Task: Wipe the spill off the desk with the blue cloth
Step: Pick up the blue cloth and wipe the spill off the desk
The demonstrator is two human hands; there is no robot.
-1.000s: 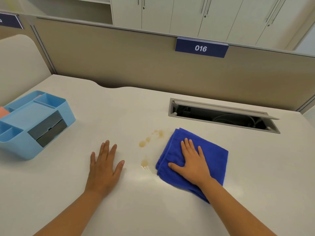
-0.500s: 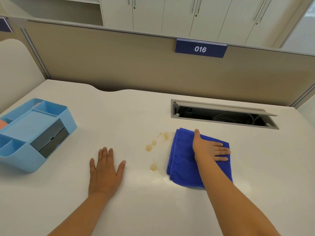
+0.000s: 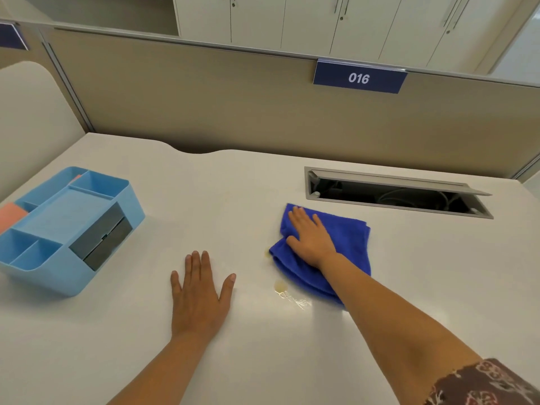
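Observation:
The blue cloth [image 3: 344, 244] lies bunched on the white desk [image 3: 233, 200], right of centre. My right hand [image 3: 309, 238] presses flat on its left part, fingers pointing away from me. A yellowish spill spot [image 3: 280, 285] with a wet streak beside it shows just in front of the cloth's near left edge; a small trace sits at the cloth's left edge. The cloth covers the place where the upper drops were. My left hand [image 3: 198, 293] rests palm down on the desk, fingers spread, holding nothing, left of the spill.
A light blue desk organiser [image 3: 67, 229] with grey drawers stands at the left. An open cable hatch [image 3: 394, 194] is set in the desk behind the cloth. A beige partition with a "016" sign [image 3: 358, 78] closes off the back.
My right hand has turned and slid the cloth leftward over the upper spill drops, which no longer show. My left hand has stayed flat in place.

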